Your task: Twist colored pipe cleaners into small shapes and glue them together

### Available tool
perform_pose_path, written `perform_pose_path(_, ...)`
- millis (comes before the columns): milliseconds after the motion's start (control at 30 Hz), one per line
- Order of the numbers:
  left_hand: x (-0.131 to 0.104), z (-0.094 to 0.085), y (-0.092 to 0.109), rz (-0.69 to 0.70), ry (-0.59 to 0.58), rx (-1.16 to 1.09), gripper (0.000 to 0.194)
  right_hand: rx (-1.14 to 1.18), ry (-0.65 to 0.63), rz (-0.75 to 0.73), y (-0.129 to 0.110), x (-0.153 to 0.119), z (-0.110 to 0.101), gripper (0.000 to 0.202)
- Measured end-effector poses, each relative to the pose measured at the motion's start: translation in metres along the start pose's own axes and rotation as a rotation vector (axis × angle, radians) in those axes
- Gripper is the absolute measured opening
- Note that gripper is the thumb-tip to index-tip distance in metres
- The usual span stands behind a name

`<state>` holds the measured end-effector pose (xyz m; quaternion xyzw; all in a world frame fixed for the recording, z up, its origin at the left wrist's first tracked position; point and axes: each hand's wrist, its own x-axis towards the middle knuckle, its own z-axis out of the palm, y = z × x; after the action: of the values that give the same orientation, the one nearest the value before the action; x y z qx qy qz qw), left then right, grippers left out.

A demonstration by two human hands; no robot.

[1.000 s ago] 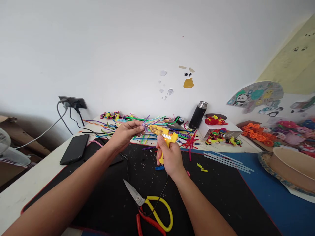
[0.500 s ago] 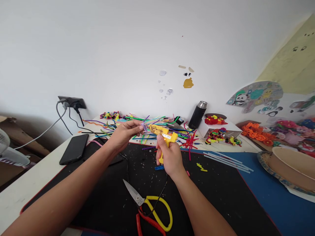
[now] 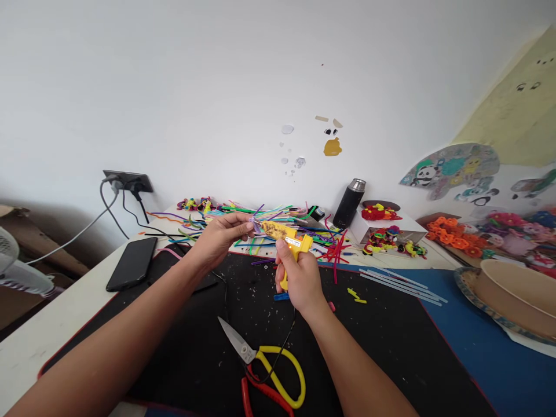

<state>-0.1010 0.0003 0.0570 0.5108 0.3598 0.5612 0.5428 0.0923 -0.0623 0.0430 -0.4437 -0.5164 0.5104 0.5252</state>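
My right hand (image 3: 299, 272) is wrapped round the handle of a yellow hot glue gun (image 3: 278, 230), whose front is stained brown and whose small orange light glows. Its nozzle points left, at a small purple pipe cleaner piece (image 3: 255, 225). My left hand (image 3: 226, 234) pinches that piece between thumb and fingers, so part of it is hidden. Nozzle and piece meet or nearly meet; I cannot tell which. Below the hands, scissors (image 3: 256, 359) with one yellow and one red handle lie spread on the black mat (image 3: 186, 347), the glue gun's cord crossing them.
Many coloured pipe cleaners (image 3: 264, 214) are heaped along the wall. A black phone (image 3: 131, 264) lies left, below a power socket (image 3: 128, 180). Clear glue sticks (image 3: 399, 286) rest right, near a round basket (image 3: 516, 298). A black flask (image 3: 348, 202) stands behind, beside a white box (image 3: 403, 230).
Hardly anything differs. The glue gun's front has tilted very slightly while both hands stay in place, and the whole view has shifted a touch.
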Motion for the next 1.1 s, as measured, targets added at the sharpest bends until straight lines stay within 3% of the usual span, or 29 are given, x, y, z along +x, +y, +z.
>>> perform_pose_path(733, 0.0008, -0.0009, 0.0019, 0.030, -0.002, 0.020, 0.024, -0.018, 0.015, 0.003, -0.0009, -0.0004, -0.0005, 0.061)
perform_pose_path(1100, 0.0003, 0.0023, 0.0043, 0.021, 0.051, 0.004, 0.030, -0.020, 0.007, -0.007, -0.0029, -0.0007, 0.0003, 0.061)
